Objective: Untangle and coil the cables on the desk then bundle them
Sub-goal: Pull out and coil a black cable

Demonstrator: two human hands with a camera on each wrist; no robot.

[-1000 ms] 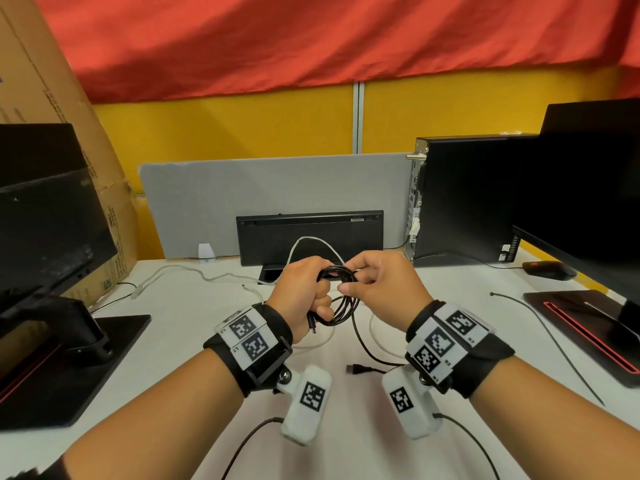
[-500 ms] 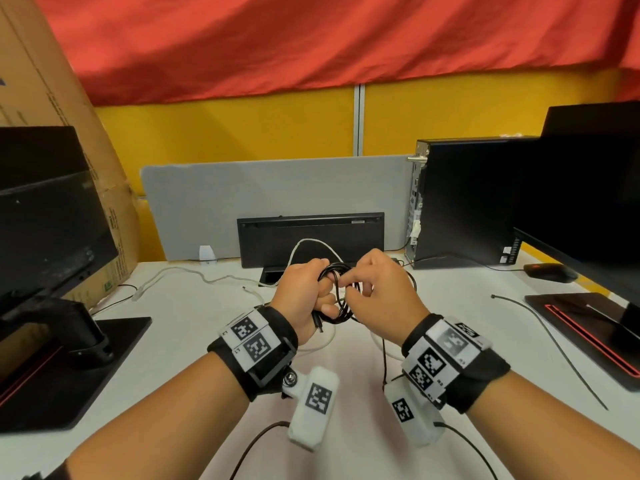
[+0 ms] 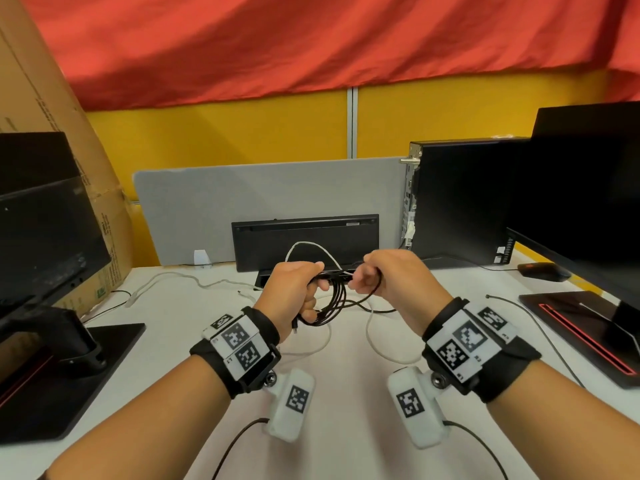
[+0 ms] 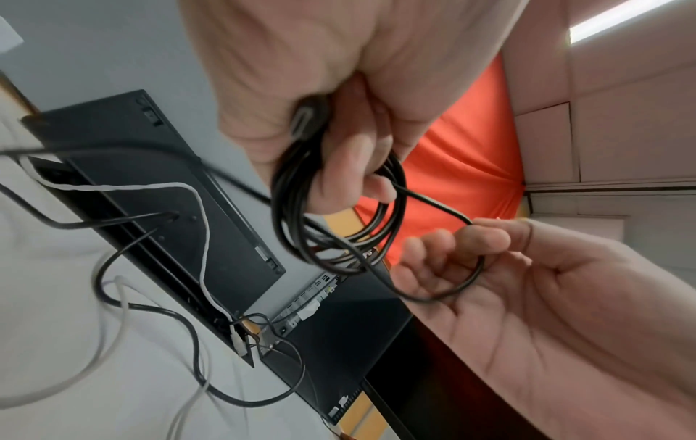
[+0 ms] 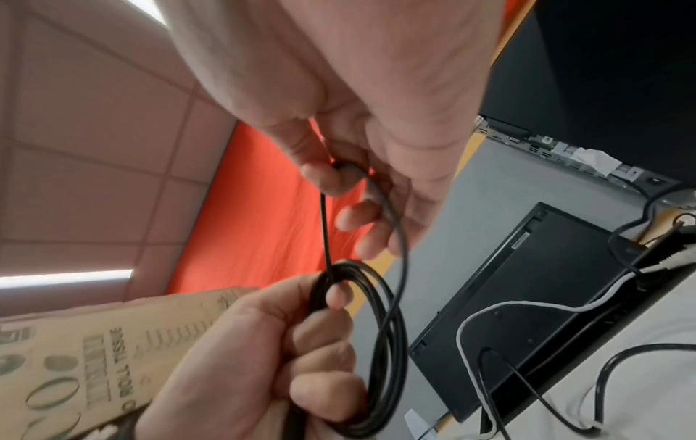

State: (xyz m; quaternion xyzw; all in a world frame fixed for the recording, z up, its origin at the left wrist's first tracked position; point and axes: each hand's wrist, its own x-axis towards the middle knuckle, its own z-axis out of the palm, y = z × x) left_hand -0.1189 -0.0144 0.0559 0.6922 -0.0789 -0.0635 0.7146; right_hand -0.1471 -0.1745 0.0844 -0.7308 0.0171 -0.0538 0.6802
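Observation:
My left hand (image 3: 294,289) grips a coil of black cable (image 3: 329,303) held above the white desk (image 3: 346,393); the same coil (image 4: 335,214) hangs in several loops from its curled fingers. My right hand (image 3: 377,278) pinches the free strand of that cable (image 5: 327,226) just right of the coil and draws it taut between the hands. That strand loops round the right hand's fingers (image 4: 452,247). A white cable (image 3: 381,341) and another black cable (image 3: 377,310) lie loose on the desk beneath the hands.
A black keyboard (image 3: 304,240) leans against a grey divider (image 3: 242,202) behind the hands. A black PC tower (image 3: 457,202) and monitor (image 3: 588,188) stand right, another monitor (image 3: 45,230) and a cardboard box (image 3: 52,109) left. A thin dark cable (image 3: 540,327) lies at right.
My hands have drawn apart and risen slightly; the right hand has pulled the free strand out to the right, stretching it taut from the coil that the left hand keeps holding.

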